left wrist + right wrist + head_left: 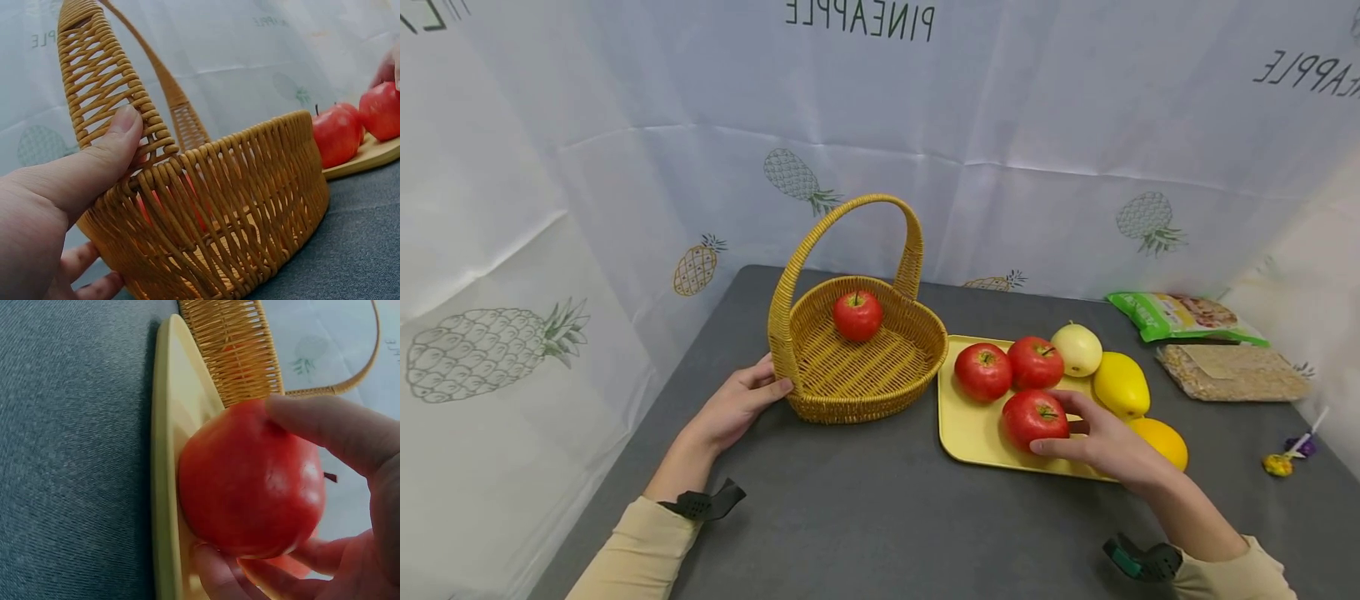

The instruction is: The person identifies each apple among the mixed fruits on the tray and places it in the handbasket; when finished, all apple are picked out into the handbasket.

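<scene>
My left hand [734, 406] holds the wicker basket [865, 410] at its left side. In the left wrist view the thumb [124, 125] presses near the foot of the handle, while other fingers lie against the outer wall. One red apple [857, 316] sits inside the basket. At the right, my right hand [1101, 437] grips another red apple [1034, 420] at the front of a yellow tray [958, 446]. Thumb and fingers spread around that apple in the right wrist view, and it appears to rest on the tray. Two more red apples [983, 372] lie behind it.
Also on the tray are a pale round fruit [1077, 350], a yellow mango-like fruit [1122, 384] and an orange fruit [1161, 442]. Farther right lie a green packet [1187, 317], a clear bag of grain [1232, 372] and small wrapped lollipops [1277, 464]. A pineapple-print cloth [1037, 225] hangs behind.
</scene>
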Demonstrator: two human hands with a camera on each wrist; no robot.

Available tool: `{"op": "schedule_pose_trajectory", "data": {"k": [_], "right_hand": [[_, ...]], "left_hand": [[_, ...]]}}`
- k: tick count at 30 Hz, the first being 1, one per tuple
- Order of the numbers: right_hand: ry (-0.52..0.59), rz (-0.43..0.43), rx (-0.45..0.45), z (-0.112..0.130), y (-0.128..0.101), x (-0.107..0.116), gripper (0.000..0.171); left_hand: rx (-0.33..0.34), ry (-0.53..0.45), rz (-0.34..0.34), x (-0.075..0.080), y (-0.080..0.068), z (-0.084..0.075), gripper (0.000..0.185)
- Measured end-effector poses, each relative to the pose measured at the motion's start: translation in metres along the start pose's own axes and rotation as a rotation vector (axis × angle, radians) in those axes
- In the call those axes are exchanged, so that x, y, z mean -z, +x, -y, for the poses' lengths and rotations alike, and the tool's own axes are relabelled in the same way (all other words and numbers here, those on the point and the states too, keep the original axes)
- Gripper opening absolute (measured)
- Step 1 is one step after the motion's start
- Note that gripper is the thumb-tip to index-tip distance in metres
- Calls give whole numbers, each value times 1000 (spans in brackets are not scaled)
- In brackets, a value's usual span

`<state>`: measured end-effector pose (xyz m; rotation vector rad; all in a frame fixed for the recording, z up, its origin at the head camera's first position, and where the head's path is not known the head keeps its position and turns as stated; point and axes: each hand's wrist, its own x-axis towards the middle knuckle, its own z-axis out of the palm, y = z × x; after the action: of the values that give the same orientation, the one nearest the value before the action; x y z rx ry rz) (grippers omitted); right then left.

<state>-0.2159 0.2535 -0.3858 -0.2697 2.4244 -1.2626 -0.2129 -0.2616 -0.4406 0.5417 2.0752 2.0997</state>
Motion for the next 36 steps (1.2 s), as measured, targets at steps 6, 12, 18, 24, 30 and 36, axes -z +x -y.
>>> {"op": "schedule_pose_trajectory", "data": {"k": [6,12,18,24,30,36], "right_hand": [[-11,15,29,-2,5,0,86],[41,41,36,2,8,3,84],[49,65,39,3,9,2,79],[54,85,10,2,11,-2,80],[2,63,36,2,12,-6,75],[-61,21,87,5,14,-12,72]], "left_hand": [[7,-5,2,-1,-1,-2,40],[10,-1,-1,-1,0,-5,45],[18,-4,-8,-2,0,-4,47],[15,-16,1,-2,-1,-4,41],[14,-28,7,-1,-1,-3,40],[10,-29,9,-1,0,-2,38]]}}
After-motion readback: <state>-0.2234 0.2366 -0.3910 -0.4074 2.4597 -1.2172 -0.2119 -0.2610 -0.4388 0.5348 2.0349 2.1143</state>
